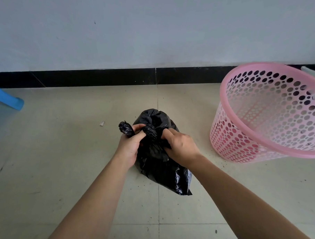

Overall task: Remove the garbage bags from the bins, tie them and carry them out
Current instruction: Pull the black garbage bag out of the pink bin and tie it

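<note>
**Tying the bag on the floor by the wall**

I am looking down at a floor [61, 160] of pale beige tiles, with dark specks and grit lying scattered over it, thickest near the bin. A pale grey wall [139, 28] is filling the top of my view, and a black skirting [100, 79] is running along its foot.

The black bag [162, 166] is sitting on the floor in the middle of the view, well short of the wall. Its top is gathered into a knot [150, 132]. My left hand [131, 143] is grasping a twisted end [125, 129] that is sticking out to the left of the knot. My right hand [180, 147] is gripping the bunched plastic just right of the knot, with its fingers curled into the folds. Both forearms are reaching in from the bottom edge, and the hands are covering the bag's middle, so I cannot tell how the plastic is lying beneath them.

A pink bin [222, 100] with round holes is standing on the floor to the right, near the bag but apart from it. A grey-green edge [314, 72] is showing behind its rim; I cannot tell what it is. A blue stool [9, 99] is poking in at the left edge, well apart from the bag. A small pale scrap [102, 123] is lying on the tiles between stool and bag.
</note>
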A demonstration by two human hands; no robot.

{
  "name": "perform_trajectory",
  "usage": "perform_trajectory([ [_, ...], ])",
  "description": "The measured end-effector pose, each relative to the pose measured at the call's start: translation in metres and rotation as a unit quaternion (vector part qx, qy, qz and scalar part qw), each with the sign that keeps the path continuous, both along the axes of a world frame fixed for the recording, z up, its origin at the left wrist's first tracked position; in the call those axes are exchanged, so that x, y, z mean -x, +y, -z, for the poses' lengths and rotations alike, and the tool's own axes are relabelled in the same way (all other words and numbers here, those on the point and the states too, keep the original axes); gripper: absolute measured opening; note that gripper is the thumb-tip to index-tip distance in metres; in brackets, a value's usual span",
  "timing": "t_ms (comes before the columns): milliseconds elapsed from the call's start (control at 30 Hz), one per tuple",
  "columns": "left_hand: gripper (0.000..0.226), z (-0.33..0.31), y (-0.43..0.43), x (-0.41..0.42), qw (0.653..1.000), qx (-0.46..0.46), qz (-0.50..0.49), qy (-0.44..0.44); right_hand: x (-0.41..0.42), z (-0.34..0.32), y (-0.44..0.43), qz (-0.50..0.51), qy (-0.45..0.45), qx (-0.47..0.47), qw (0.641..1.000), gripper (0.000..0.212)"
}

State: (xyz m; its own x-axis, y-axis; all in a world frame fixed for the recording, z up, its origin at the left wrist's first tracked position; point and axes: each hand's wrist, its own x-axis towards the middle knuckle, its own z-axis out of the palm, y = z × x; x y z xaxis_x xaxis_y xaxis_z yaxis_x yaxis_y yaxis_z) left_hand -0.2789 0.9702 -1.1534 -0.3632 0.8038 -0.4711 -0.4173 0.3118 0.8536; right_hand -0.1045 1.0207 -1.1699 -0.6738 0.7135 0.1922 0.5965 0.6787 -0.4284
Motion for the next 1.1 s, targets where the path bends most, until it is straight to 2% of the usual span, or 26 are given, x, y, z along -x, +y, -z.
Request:
perform_trajectory([
  [67, 0.020, -0.001, 0.000, 0.001, 0.997, -0.018, 0.002, -0.078, -0.001, 0.004, 0.001, 0.003, -0.009, 0.023, 1.000, 0.022],
  [100, 0.021, -0.001, 0.000, 0.002, 0.996, -0.024, 0.005, -0.090, -0.002, 0.005, 0.000, 0.009, -0.011, 0.035, 0.999, 0.024],
  [233, 0.025, -0.003, -0.003, 0.001, 0.995, -0.038, 0.000, -0.091, -0.002, 0.008, -0.003, 0.021, -0.006, 0.062, 0.998, 0.032],
  [300, 0.024, -0.002, -0.005, 0.001, 0.995, -0.046, 0.006, -0.091, -0.003, 0.005, -0.005, 0.028, 0.005, 0.105, 0.994, 0.038],
  [400, 0.023, -0.001, -0.007, 0.003, 0.998, -0.044, 0.022, -0.034, -0.005, -0.001, -0.002, 0.051, 0.046, 0.206, 0.976, 0.033],
  [533, 0.025, 0.001, -0.006, 0.009, 0.995, -0.023, 0.018, 0.100, -0.010, -0.008, 0.016, 0.126, 0.087, 0.353, 0.923, 0.018],
  [633, 0.031, 0.001, -0.006, 0.010, 0.988, -0.027, 0.001, 0.152, -0.015, -0.015, 0.029, 0.139, 0.107, 0.367, 0.914, 0.009],
  [700, 0.031, -0.001, -0.006, 0.008, 0.985, -0.024, -0.008, 0.170, -0.014, -0.022, 0.035, 0.129, 0.173, 0.380, 0.899, 0.014],
  [767, 0.030, -0.002, -0.004, 0.007, 0.983, -0.025, -0.009, 0.184, -0.010, -0.033, 0.039, 0.109, 0.243, 0.438, 0.859, 0.027],
  [800, 0.030, -0.003, -0.003, 0.006, 0.982, -0.028, -0.011, 0.188, -0.009, -0.039, 0.041, 0.091, 0.248, 0.463, 0.846, 0.032],
  [867, 0.029, -0.003, -0.001, 0.007, 0.981, -0.037, -0.013, 0.192, -0.006, -0.045, 0.045, 0.052, 0.203, 0.485, 0.849, 0.034],
  [967, 0.027, -0.005, -0.002, 0.009, 0.982, -0.045, 0.003, 0.184, -0.005, -0.050, 0.047, 0.012, 0.129, 0.469, 0.874, 0.028],
  [1100, 0.028, -0.008, -0.002, 0.009, 0.985, -0.062, 0.024, 0.162, -0.005, -0.050, 0.044, 0.010, 0.122, 0.438, 0.891, 0.016],
])
